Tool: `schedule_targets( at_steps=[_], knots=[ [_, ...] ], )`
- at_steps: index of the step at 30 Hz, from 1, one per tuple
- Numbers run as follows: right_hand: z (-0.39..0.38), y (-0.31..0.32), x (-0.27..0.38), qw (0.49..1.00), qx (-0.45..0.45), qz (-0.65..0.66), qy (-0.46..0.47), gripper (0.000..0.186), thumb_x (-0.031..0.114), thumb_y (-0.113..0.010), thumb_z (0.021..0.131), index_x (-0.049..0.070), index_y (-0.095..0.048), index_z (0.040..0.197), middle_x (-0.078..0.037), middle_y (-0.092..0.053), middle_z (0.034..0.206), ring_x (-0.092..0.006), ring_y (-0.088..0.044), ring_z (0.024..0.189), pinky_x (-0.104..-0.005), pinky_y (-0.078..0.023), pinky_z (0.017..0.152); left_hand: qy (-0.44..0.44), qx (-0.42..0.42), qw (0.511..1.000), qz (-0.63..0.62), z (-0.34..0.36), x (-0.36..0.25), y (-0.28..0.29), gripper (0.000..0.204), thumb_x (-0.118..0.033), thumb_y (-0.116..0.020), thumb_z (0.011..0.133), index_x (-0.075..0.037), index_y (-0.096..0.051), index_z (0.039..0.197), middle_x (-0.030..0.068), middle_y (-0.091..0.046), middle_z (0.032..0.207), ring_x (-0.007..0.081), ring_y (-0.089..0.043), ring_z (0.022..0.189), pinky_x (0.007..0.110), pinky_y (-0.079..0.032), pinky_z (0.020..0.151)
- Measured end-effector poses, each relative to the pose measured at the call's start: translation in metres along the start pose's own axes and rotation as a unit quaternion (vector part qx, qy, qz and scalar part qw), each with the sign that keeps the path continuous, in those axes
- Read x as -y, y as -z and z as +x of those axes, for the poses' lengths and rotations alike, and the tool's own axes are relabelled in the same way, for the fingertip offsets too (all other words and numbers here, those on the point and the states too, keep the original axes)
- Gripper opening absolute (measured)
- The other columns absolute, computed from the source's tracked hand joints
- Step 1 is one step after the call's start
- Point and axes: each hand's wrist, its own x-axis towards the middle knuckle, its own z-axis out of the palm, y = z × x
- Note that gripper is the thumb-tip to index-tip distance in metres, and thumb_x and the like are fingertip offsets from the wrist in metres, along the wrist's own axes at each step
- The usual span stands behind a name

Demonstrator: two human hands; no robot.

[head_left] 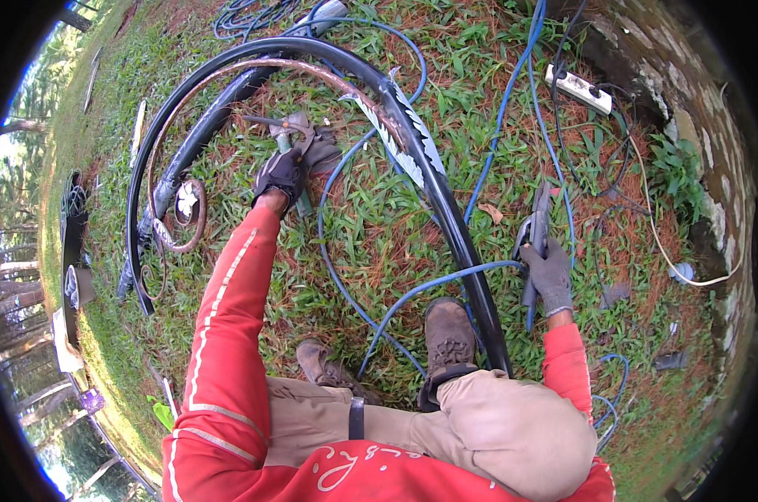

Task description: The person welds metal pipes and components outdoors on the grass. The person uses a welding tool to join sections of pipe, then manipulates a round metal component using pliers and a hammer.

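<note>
A white power strip (578,89) lies far right by a stone wall (688,109); blue cables (513,92) cross the grass (379,243).

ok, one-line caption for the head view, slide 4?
Gloved left hand grips a hammer by curved black metalwork on grass; gloved right hand holds a welding electrode holder.
</note>
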Motion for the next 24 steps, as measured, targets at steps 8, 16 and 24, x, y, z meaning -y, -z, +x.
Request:
schedule_targets(
  at_steps=[8, 16, 24],
  knots=[
    [0.014, 0.056, 0.051, 0.957, -0.226, -0.098, 0.156, 0.052, 0.036, -0.086, 0.096, 0.004, -0.074, 0.135, -0.014, -0.071, 0.101, -0.0319, -0.07, 0.095, -0.0468, -0.058, 0.086, 0.029, -0.027, 0.994, -0.101, 0.008, -0.023, 0.08, 0.038, -0.032, -0.056, 0.109, 0.002, -0.073, 0.11, 0.0276, -0.072, 0.092, 0.048, -0.072, 0.089, 0.056, -0.055, 0.083],
    [0.071, 0.017, 0.238, 0.863, -0.135, -0.031, 0.486, 0.068, 0.044, -0.089, 0.096, 0.0, -0.069, 0.144, -0.025, -0.077, 0.133, -0.044, -0.073, 0.129, -0.0536, -0.057, 0.112, 0.075, 0.006, 0.882, -0.465, -0.078, -0.095, 0.192, 0.044, -0.044, -0.064, 0.115, -0.004, -0.077, 0.127, -0.0047, -0.057, 0.082, 0.0091, -0.063, 0.066, 0.029, -0.059, 0.06],
    [0.02, -0.028, 0.278, 0.81, 0.364, 0.366, 0.277, 0.057, 0.043, -0.074, 0.112, 0.0, -0.065, 0.149, -0.009, -0.08, 0.118, -0.0197, -0.078, 0.111, -0.0391, -0.064, 0.096, -0.098, 0.062, 0.764, -0.635, -0.093, -0.222, 0.161, 0.037, -0.035, -0.065, 0.117, -0.002, -0.076, 0.129, -0.0032, -0.065, 0.089, 0.0088, -0.062, 0.079, 0.028, -0.055, 0.075]
  ],
)
